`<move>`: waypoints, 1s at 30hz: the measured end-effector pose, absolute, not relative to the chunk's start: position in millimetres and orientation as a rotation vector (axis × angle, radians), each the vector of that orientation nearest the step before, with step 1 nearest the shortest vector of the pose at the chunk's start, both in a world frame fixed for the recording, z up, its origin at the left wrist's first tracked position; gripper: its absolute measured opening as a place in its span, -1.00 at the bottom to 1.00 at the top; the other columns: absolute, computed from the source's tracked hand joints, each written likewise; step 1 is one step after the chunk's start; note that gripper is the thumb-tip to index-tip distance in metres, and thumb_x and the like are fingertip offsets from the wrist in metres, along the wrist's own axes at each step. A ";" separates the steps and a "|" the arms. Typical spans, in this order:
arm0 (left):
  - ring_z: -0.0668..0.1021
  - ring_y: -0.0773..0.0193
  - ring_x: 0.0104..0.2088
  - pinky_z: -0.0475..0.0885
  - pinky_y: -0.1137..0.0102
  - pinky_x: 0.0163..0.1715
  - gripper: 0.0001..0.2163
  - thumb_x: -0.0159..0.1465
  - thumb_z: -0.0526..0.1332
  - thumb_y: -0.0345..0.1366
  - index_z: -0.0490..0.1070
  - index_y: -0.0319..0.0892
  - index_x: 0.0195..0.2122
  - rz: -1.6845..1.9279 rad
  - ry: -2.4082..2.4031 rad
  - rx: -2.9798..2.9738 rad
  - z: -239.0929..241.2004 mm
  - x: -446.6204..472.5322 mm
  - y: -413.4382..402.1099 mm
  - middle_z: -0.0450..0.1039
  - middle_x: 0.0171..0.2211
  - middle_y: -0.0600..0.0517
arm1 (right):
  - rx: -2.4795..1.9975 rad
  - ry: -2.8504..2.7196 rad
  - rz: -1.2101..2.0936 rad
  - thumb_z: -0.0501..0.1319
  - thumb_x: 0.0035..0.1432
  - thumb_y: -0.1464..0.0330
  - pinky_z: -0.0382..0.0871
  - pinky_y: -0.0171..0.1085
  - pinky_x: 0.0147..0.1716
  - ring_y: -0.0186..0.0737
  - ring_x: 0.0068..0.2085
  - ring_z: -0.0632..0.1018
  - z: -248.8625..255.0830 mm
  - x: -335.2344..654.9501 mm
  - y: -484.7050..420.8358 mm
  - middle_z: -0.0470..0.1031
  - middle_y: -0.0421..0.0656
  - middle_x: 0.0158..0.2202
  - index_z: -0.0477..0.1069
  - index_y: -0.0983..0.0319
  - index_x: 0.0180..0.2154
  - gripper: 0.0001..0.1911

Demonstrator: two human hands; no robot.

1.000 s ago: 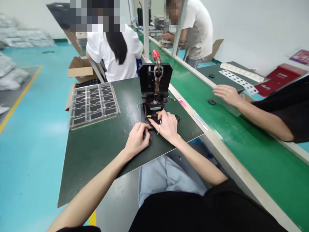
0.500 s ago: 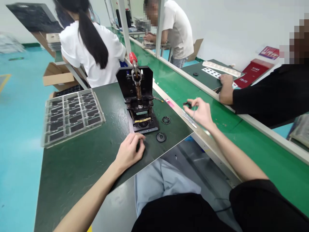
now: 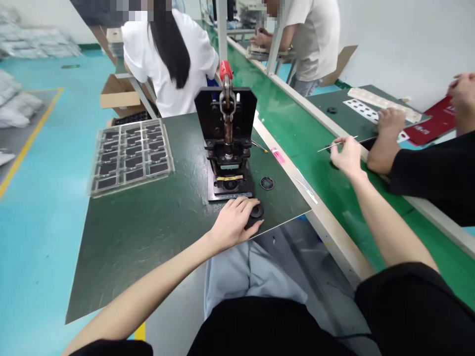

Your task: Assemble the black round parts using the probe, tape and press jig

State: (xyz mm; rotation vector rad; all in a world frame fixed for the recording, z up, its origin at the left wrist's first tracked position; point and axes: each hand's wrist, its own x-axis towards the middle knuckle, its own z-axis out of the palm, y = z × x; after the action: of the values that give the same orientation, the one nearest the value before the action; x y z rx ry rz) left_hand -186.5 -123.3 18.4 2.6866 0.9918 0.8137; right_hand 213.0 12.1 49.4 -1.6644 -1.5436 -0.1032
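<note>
Left hand on black ring at tabletop edge, right hand out over conveyor with tweezers.

Left hand (image 3: 233, 225) is resting flat, fingers spread and loose, fingertips touching a black ring part (image 3: 256, 211) lying just in front of the hand press (image 3: 228, 143) base on the dark green tabletop (image 3: 148, 232); not gripping it yet. A second black ring (image 3: 266, 183) is lying to the right of the press base, apart from the hand. Right hand (image 3: 345, 157) is reaching well off to the right over the green conveyor belt (image 3: 334, 198), pinching thin tweezers (image 3: 336, 144) whose long axis is pointing left-right. Left hand is much nearer the rings and the press. Tray of black parts (image 3: 129, 155) is sitting to the left of the press. Co-worker's hand (image 3: 389, 121) is working across the belt.
</note>
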 end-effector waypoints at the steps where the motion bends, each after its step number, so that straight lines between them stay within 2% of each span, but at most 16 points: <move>1: 0.60 0.00 0.04 0.58 0.11 0.02 -0.64 0.42 0.24 -0.13 0.36 -0.25 0.12 0.805 0.993 2.678 18.1 -185.9 -121.9 0.59 0.01 -0.18 | -1.645 -1.574 -0.079 0.25 0.22 0.57 0.25 -0.25 -0.42 -0.31 -0.56 0.36 52.5 206.0 -0.3 0.42 -0.24 -0.55 0.23 0.08 -0.48 -0.65; 4: 0.62 0.07 -0.01 0.59 0.17 -0.02 -0.73 0.47 0.17 -0.15 0.39 -0.20 0.07 0.806 0.932 2.655 18.3 -189.9 -119.3 0.62 -0.06 -0.13 | -1.565 -1.708 0.042 0.18 0.37 0.41 0.39 -0.24 -0.39 -0.21 -0.45 0.57 64.6 172.7 -47.7 0.59 -0.15 -0.44 0.43 0.12 -0.40 -0.76; 6: 0.64 0.15 -0.07 0.60 0.25 -0.06 -0.79 0.52 0.09 -0.22 0.39 -0.18 0.06 0.828 0.913 2.612 18.5 -196.3 -119.1 0.62 -0.11 -0.08 | -1.456 -1.772 0.067 0.18 0.40 0.29 0.45 -0.23 -0.38 -0.18 -0.36 0.62 73.4 141.9 -78.6 0.64 -0.09 -0.33 0.39 0.12 -0.52 -0.62; 8: 0.65 0.22 -0.16 0.59 0.33 -0.14 -0.79 0.53 0.02 -0.29 0.38 -0.17 0.07 0.855 0.955 2.547 17.8 -203.3 -119.8 0.62 -0.15 -0.05 | -1.316 -1.778 0.164 0.16 0.43 0.22 0.46 -0.24 -0.43 -0.19 -0.33 0.62 80.2 107.1 -99.7 0.64 -0.07 -0.29 0.37 0.15 -0.56 -0.54; 10: 0.66 0.24 -0.22 0.59 0.35 -0.17 -0.78 0.53 0.01 -0.32 0.37 -0.16 0.08 0.879 1.021 2.485 16.6 -209.0 -121.0 0.61 -0.18 -0.03 | -1.222 -1.778 0.358 0.15 0.44 0.17 0.46 -0.27 -0.46 -0.24 -0.38 0.58 81.7 71.6 -107.2 0.60 -0.09 -0.32 0.43 0.18 -0.53 -0.53; 14: 0.65 0.16 -0.15 0.61 0.26 -0.10 -0.78 0.49 0.02 -0.33 0.39 -0.19 0.06 0.890 1.114 2.471 14.9 -214.2 -123.7 0.58 -0.15 -0.10 | -1.102 -1.743 0.776 0.18 0.40 0.02 0.51 -0.29 -0.47 -0.33 -0.48 0.51 64.9 9.9 -88.9 0.55 -0.13 -0.32 0.53 0.21 -0.26 -0.59; 18: 0.63 0.11 -0.11 0.61 0.22 -0.06 -0.77 0.49 0.01 -0.32 0.42 -0.22 0.02 0.841 1.132 2.533 17.1 -218.6 -125.2 0.56 -0.13 -0.12 | -1.042 -1.708 0.888 0.20 0.32 -0.11 0.52 -0.29 -0.47 -0.31 -0.46 0.52 40.7 -26.1 -60.3 0.51 -0.17 -0.37 0.49 0.20 -0.22 -0.51; 23: 0.62 0.10 -0.03 0.59 0.19 0.02 -0.74 0.47 0.11 -0.23 0.40 -0.18 0.10 0.785 0.975 2.443 21.8 -230.4 -120.5 0.58 -0.04 -0.11 | -1.067 -1.771 0.789 0.18 0.33 -0.12 0.53 -0.27 -0.41 -0.23 -0.37 0.59 31.6 -37.1 -46.1 0.54 -0.13 -0.34 0.48 0.20 -0.25 -0.50; 27: 0.59 0.06 0.06 0.53 0.19 0.11 -0.57 0.35 0.28 -0.23 0.35 -0.19 0.21 0.694 0.763 2.420 22.7 -240.6 -112.6 0.55 0.10 -0.12 | -1.072 -1.841 0.721 0.17 0.38 -0.03 0.56 -0.23 -0.33 -0.19 -0.32 0.62 31.4 -36.4 -45.7 0.57 -0.11 -0.32 0.48 0.19 -0.24 -0.58; 30: 0.59 0.06 0.02 0.54 0.21 0.05 -0.49 0.31 0.35 -0.25 0.34 -0.20 0.26 0.622 0.725 2.416 21.2 -243.4 -109.8 0.57 0.02 -0.13 | -1.090 -1.896 0.628 0.18 0.40 0.08 0.53 -0.22 -0.34 -0.19 -0.35 0.60 30.8 -36.5 -45.6 0.61 -0.08 -0.29 0.52 0.20 -0.23 -0.66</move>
State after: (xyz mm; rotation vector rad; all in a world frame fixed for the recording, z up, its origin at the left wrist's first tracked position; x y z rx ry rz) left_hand -243.4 -109.8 21.2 2.4159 0.7247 0.6216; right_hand -36.5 -45.6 30.8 -1.0904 -1.8961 0.6278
